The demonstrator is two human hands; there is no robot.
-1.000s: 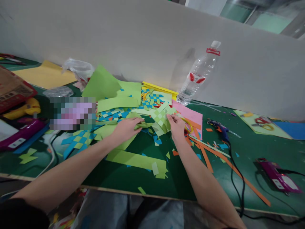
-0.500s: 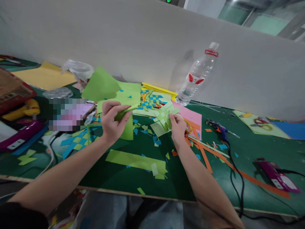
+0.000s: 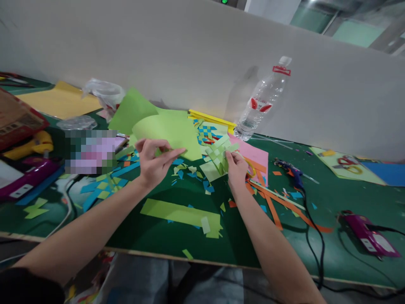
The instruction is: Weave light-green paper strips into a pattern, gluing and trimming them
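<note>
Woven paper [image 3: 219, 155], one piece in lighter and darker pale green, was at the centre of the frame, tilted, its strips crossing in a checkered pattern and their ends jutting out along the edges. The right hand [image 3: 236, 169] had its grip closed on the piece's right side, thumb against the paper. Left of centre, the left hand [image 3: 152, 162] brought thumb and fingers close together before one curled green sheet [image 3: 164, 131]; I could not tell whether that grip had anything in it. Blue and green scraps [image 3: 208, 185], too many to count, lay between and below the hands. One wide green strip [image 3: 180, 213] lay lower centre on the desk [image 3: 126, 232]. Several orange strips [image 3: 274, 211] lay right of centre. Farther right were one blue glue gun [image 3: 294, 173] and one pair of red-and-yellow scissors [image 3: 348, 160]. Two purple boxes [image 3: 371, 236] showed, one lower right, one at the left edge. One clear bottle [image 3: 259, 103] stood upper right of centre.
</note>
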